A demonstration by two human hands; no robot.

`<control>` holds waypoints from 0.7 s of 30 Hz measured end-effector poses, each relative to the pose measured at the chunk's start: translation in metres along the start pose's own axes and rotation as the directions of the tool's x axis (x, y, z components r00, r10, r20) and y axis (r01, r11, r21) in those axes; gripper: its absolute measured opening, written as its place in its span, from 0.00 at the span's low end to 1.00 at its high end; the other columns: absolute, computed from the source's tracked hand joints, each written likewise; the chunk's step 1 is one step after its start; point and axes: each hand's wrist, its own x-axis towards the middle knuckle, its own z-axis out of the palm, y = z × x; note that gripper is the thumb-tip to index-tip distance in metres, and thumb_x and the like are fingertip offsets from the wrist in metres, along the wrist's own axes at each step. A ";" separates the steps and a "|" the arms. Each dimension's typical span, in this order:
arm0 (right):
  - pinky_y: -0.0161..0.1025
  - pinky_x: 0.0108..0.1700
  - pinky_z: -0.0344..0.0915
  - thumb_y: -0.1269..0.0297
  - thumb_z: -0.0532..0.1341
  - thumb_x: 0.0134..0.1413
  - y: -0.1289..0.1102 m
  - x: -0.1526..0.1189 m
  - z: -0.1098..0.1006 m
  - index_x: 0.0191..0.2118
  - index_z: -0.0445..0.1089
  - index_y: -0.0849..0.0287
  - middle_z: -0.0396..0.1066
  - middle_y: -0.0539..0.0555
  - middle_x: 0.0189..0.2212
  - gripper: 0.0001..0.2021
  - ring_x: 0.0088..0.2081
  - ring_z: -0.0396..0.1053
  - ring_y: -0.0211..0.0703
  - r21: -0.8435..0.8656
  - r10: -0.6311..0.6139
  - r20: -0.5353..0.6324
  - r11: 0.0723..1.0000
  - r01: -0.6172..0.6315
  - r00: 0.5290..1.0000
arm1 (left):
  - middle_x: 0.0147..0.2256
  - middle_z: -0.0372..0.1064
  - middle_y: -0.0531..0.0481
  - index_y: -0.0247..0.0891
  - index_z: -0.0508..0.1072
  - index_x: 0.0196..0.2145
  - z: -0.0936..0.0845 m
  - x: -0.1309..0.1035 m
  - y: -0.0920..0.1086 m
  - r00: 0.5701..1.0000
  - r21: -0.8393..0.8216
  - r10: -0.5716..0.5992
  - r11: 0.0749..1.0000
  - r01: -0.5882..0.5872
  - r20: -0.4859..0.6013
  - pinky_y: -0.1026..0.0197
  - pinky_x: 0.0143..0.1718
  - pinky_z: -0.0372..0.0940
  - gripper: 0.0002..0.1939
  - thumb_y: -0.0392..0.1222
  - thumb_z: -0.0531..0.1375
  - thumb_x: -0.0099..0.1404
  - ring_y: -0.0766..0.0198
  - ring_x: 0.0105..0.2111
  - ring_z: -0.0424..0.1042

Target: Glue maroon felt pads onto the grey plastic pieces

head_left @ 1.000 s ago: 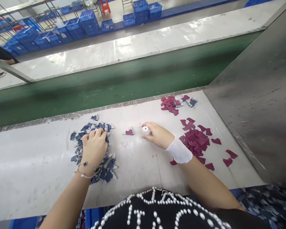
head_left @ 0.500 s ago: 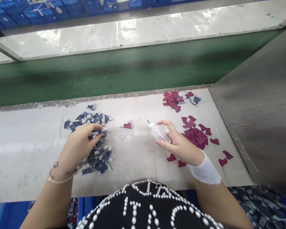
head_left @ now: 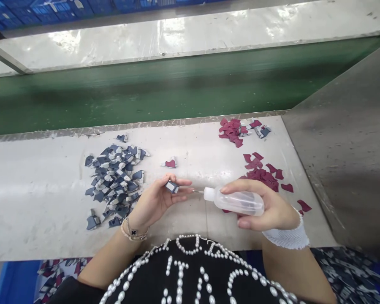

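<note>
Between the fingers of my left hand is a small dark-blue and grey plastic part, its pale face turned up. My right hand is wrapped round a translucent squeeze bottle with a white cap and a thin metal needle tip. The bottle lies nearly level, its tip pointing left, close to my left fingertips. Left of my hands spreads a heap of blue-grey parts. Beyond them lies one grey part with a maroon piece on it. Maroon pieces are piled partly behind my right hand.
A second maroon pile sits at the back right, beside a few joined parts. A metal panel rises on the right. Behind the table runs a green belt. Blue bins with parts stand below the front edge.
My left hand has left the blue-grey heap and come right to the middle with a part in it. My right hand has turned the bottle level and shifted right and nearer me.
</note>
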 end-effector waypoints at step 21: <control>0.39 0.34 0.69 0.60 0.70 0.53 -0.010 0.010 0.017 0.50 0.72 0.51 0.74 0.52 0.39 0.18 0.30 0.71 0.40 -0.137 0.219 -0.273 0.955 -0.264 0.937 | 0.55 0.71 0.41 0.41 0.71 0.44 -0.006 0.012 -0.053 0.887 0.698 0.424 0.692 -0.186 -0.184 0.41 0.66 0.57 0.15 0.54 0.54 0.73 0.50 0.60 0.67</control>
